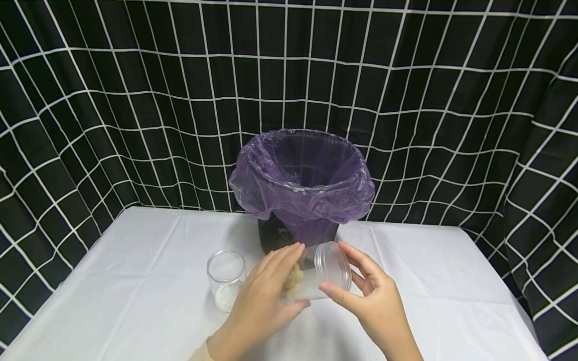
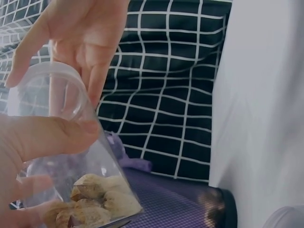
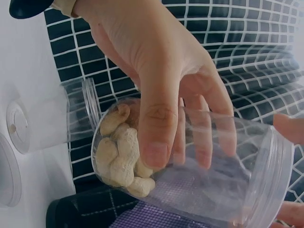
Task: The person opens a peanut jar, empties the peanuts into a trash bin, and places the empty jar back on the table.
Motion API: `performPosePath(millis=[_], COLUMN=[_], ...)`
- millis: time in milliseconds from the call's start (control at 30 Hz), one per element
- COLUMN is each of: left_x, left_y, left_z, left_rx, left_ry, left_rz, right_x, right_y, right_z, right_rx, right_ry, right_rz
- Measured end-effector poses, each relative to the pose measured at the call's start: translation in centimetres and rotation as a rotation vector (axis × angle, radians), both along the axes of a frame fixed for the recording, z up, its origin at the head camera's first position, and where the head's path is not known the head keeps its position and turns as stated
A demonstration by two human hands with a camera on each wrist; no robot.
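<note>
A clear plastic jar (image 1: 311,288) is tilted nearly on its side between my two hands, above the table. Several unshelled peanuts (image 3: 118,156) have gathered at its base end. My left hand (image 1: 264,296) grips the jar around that end, thumb on the near side and fingers over the top. At the other end, my right hand (image 1: 377,301) holds the translucent lid (image 1: 336,265) between its thumb and fingers. To the left of my left hand, a second clear jar (image 1: 219,273) stands upright on the table, partly covered by the hand.
Behind the hands stands a dark mesh bin (image 1: 271,233) lined with a purple plastic bag (image 1: 304,200) folded over its rim. A clear round piece (image 3: 7,175) lies on the white table (image 1: 135,260). Black cloth with a white grid (image 1: 298,75) hangs around the back and sides.
</note>
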State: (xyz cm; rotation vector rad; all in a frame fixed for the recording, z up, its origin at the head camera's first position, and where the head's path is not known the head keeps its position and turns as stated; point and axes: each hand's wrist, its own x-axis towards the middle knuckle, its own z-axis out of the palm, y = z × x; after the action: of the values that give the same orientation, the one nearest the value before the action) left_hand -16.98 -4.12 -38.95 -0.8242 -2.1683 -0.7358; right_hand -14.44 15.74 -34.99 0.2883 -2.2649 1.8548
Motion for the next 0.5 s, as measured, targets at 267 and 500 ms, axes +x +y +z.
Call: performPosePath(millis=[267, 500], left_x=[0.13, 0.02], left_y=[-0.11, -0.11], left_z=[0.07, 0.07], left_rx=[0.006, -0.004], left_ry=[-0.082, -0.071], left_rz=[-0.034, -0.008], right_x=[-0.06, 0.25], right_y=[0.36, 0.28], right_z=[-0.19, 0.07], right_rx=[0.075, 0.146], right_ry=[0.078, -0.011], right_rz=[0.031, -0.048])
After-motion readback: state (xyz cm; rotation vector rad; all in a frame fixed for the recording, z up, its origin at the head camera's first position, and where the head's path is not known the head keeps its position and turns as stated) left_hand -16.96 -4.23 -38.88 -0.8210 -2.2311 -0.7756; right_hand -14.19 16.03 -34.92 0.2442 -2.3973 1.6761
